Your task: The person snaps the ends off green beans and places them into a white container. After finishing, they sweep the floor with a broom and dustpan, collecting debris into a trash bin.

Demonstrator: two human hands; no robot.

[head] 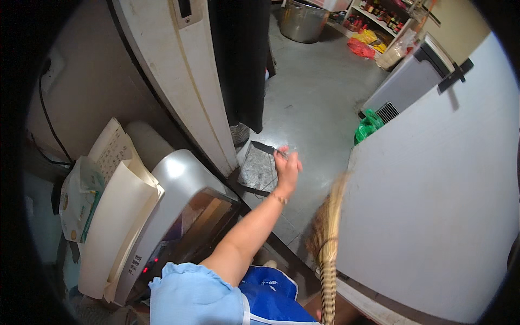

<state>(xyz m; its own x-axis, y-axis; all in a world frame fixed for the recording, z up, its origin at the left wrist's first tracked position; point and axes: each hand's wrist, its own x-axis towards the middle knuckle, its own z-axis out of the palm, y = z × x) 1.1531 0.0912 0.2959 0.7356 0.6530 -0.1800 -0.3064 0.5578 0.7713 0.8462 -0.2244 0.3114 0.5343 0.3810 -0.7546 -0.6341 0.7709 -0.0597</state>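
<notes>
My left hand (287, 164) reaches forward, its fingers closed around a thin dark handle part of a metal dustpan (256, 168) with black edges. The dustpan is by the foot of the door frame. To the right, a straw broom (328, 260) stands out from the bottom of the view, its bound part nearest me and its blurred bristles pointing away, beside the pale door. Only a sliver of my right hand (319, 315) shows, against the broom at the bottom edge; its grip is hidden.
A pale door (422, 195) stands at the right, a white door frame (183, 81) at the left. Near me on the left is a silver appliance (178, 174) with papers on top. Beyond the doorway are a black curtain (239, 61), green plastic bag (367, 126), large metal pot (304, 22) and bottle shelf (378, 20).
</notes>
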